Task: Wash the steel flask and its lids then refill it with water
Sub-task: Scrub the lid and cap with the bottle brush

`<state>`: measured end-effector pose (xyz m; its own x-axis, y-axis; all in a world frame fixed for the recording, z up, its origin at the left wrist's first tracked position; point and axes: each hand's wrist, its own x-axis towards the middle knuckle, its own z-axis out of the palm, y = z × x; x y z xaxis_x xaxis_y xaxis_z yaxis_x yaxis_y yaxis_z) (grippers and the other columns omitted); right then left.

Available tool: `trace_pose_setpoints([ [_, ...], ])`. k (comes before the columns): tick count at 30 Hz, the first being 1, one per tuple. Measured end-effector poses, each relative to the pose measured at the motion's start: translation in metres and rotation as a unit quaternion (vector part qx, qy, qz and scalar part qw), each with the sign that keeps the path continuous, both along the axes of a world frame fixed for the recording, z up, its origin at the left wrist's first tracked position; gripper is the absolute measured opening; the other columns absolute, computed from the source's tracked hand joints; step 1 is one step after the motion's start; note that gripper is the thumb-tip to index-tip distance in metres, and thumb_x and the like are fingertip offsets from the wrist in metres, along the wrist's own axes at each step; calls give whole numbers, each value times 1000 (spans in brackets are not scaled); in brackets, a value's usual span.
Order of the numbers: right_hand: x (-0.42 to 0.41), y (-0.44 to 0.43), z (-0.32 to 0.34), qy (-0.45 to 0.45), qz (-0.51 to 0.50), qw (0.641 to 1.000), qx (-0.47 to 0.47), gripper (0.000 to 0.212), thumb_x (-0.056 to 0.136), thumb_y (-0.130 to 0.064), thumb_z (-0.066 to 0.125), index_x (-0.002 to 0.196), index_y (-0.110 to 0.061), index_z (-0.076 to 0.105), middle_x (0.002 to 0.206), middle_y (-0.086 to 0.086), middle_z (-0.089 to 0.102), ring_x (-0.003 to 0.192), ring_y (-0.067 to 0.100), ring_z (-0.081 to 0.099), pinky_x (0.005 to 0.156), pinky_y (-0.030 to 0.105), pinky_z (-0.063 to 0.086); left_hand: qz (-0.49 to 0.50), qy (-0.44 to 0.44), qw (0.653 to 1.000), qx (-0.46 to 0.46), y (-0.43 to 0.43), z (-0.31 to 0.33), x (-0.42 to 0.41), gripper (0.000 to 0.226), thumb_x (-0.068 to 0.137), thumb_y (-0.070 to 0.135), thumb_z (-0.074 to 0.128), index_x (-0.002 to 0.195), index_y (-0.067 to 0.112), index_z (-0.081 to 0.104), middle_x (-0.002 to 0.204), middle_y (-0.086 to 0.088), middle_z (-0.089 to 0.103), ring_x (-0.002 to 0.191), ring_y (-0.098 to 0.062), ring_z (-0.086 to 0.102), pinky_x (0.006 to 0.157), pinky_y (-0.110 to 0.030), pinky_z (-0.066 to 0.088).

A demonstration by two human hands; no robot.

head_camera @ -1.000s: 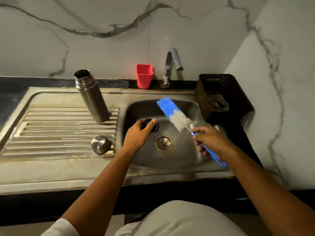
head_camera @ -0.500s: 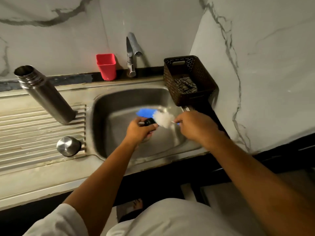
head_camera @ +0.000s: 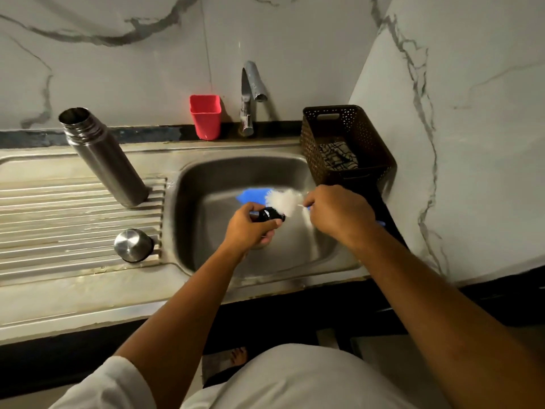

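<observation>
Fingers of left hand (head_camera: 247,228) grip one black lid (head_camera: 267,215), right hand (head_camera: 339,214) one brush (head_camera: 284,200); one flask (head_camera: 103,157), one steel cap (head_camera: 132,245) alongside.

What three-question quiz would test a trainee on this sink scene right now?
1. True or false: the steel flask stands uncapped on the drainboard.
2. What does the left hand grip? A) a sponge B) the black lid C) a spoon
3. Fill in: the right hand holds the ___ over the sink.
Key: 1 true; 2 B; 3 brush.
</observation>
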<state>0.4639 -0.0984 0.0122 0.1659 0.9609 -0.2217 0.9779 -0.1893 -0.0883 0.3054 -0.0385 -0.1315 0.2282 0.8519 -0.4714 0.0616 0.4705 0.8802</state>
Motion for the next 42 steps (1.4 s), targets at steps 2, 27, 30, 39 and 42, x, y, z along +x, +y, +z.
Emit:
trace_pose_setpoints([
  [2, 11, 1, 13, 26, -5, 1000, 15, 34, 98, -14, 54, 122, -30, 73, 115, 3, 73, 99, 27, 68, 87, 42, 59, 28, 21, 999, -12, 7, -4, -18, 47, 81, 5, 87, 118, 5, 58, 87, -21, 72, 70, -32, 65, 68, -45, 57],
  [27, 33, 40, 31, 21, 15, 999, 35, 33, 96, -20, 59, 121, -36, 74, 115, -1, 73, 103, 24, 68, 88, 37, 56, 96, 7, 995, -9, 35, -5, -10, 48, 80, -1, 85, 115, 7, 53, 94, -18, 69, 71, -31, 67, 78, -49, 60],
  [30, 13, 49, 11, -6, 34, 999, 3, 33, 94, -16, 56, 120, -29, 72, 115, 5, 72, 103, 30, 68, 89, 39, 57, 57, 5, 998, 37, 35, 5, 16, 45, 79, 1, 87, 108, 11, 54, 100, -17, 68, 70, -30, 68, 72, -43, 59],
  [39, 29, 60, 23, 17, 28, 999, -10, 32, 96, -18, 58, 120, -33, 74, 114, 2, 73, 99, 26, 69, 88, 40, 58, 81, 72, 992, 69, 44, -2, -6, 42, 78, 11, 90, 105, 18, 59, 110, -8, 69, 85, -33, 75, 78, -51, 65],
  [42, 11, 65, 4, 16, 15, 999, -31, 34, 94, -14, 55, 121, -27, 72, 117, 6, 71, 104, 30, 67, 90, 40, 57, 15, 75, 991, 107, 38, 4, 11, 40, 81, 15, 89, 108, 23, 60, 112, -3, 66, 75, -26, 74, 72, -45, 64],
])
